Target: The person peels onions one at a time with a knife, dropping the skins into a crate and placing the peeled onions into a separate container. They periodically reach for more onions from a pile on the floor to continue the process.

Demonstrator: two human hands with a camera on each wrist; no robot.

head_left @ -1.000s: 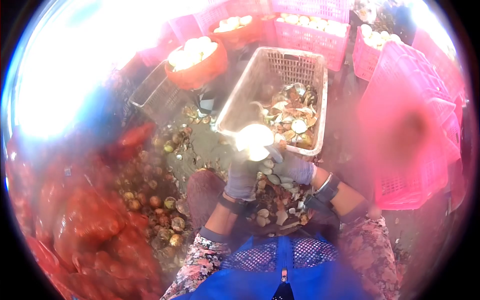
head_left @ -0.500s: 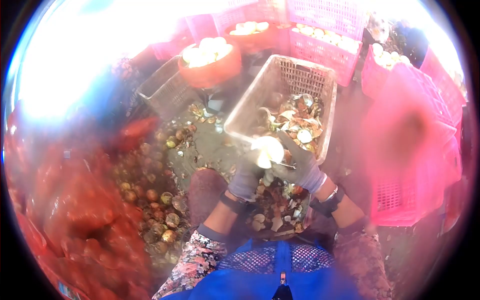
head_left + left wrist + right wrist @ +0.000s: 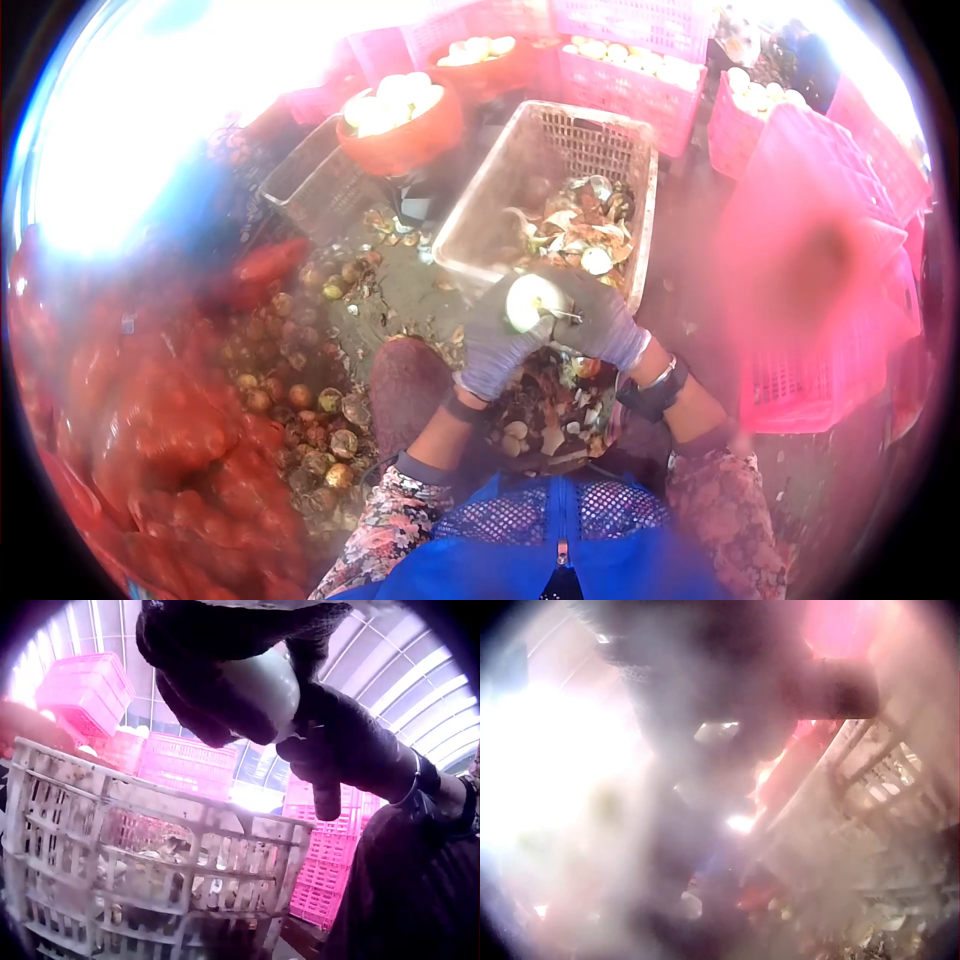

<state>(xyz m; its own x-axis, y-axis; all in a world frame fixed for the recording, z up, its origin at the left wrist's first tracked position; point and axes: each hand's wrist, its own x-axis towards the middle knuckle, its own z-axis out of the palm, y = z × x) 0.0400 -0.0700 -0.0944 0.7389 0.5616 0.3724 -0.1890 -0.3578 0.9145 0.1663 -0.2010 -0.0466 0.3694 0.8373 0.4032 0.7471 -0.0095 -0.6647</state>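
Note:
A peeled white onion (image 3: 530,303) is gripped in my gloved left hand (image 3: 490,335), just above the near end of a dirty white crate (image 3: 468,262). In the left wrist view the fingers curl around its pale side. My gloved right hand (image 3: 603,322) is close against the onion, fingers curled around a small knife (image 3: 844,690); its dark handle juts from the fist, and the blade is mostly hidden. Peeled skins and scraps (image 3: 580,232) lie inside the crate. The right wrist view is hazy with glare.
Unpeeled onions (image 3: 300,395) lie on the ground at left beside red mesh sacks (image 3: 170,410). An orange bowl of peeled onions (image 3: 405,135) and pink crates (image 3: 625,85) stand behind. Stacked pink crates (image 3: 800,370) are at right. Skins (image 3: 545,410) litter the ground between the legs.
The right hand moved up over the crate's near end, then back against the onion. The onion has turned in the left hand and now sits slightly lower. The head view shifted slightly.

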